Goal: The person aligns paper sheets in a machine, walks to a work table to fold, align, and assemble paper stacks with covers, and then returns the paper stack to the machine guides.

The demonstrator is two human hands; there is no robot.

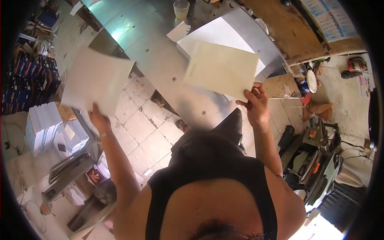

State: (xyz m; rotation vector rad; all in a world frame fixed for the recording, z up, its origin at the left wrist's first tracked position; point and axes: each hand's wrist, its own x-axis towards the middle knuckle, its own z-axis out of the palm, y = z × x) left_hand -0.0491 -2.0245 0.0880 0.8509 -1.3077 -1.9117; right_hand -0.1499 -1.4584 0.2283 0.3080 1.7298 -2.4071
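Observation:
My left hand point(99, 120) pinches the near edge of a pale, off-white sheet of paper point(96, 80), held out to the left beyond the metal table's edge. In my right hand point(256, 102) is the lower right corner of a cream-coloured sheet point(224, 66), with the thumb on top. The cream sheet hangs over the metal table point(160, 64) and partly covers a stack of white paper point(218, 34) lying there. Whether each hand holds one sheet or several together, I cannot tell.
A plastic cup point(181, 9) stands at the table's far side, near a torn white paper piece point(178, 31). To the left are bundled paper stacks point(44, 124) and dark boxes point(30, 76). A cluttered machine point(316, 148) is at the right.

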